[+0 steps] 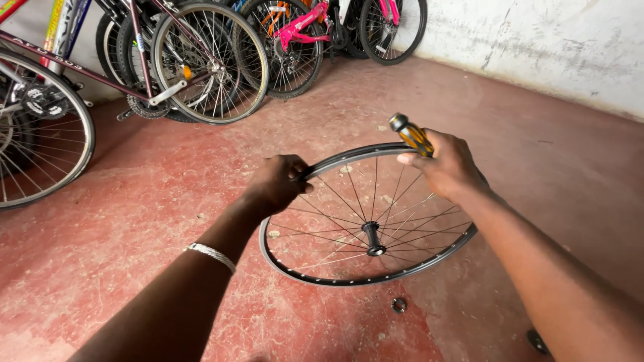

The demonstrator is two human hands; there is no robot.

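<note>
Left hand (278, 184) is clamping closed on the near-left rim of a bare bicycle wheel (349, 278), which is sitting tilted over the red floor (134, 208). Right hand (446, 164) is gripping a screwdriver (411, 134) by its amber handle, fist closed, at the rim's top edge. Small round metal part (399, 305) is lying on the floor just below the wheel. Parked bikes (201, 60) are standing along the back wall.

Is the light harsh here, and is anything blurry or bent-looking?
Head view: soft, even light, only a faint shadow under the wheel rim; no glare. The left hand, right hand and screwdriver are sharp. The bikes at the edge lean and stretch from wide-angle distortion.
</note>
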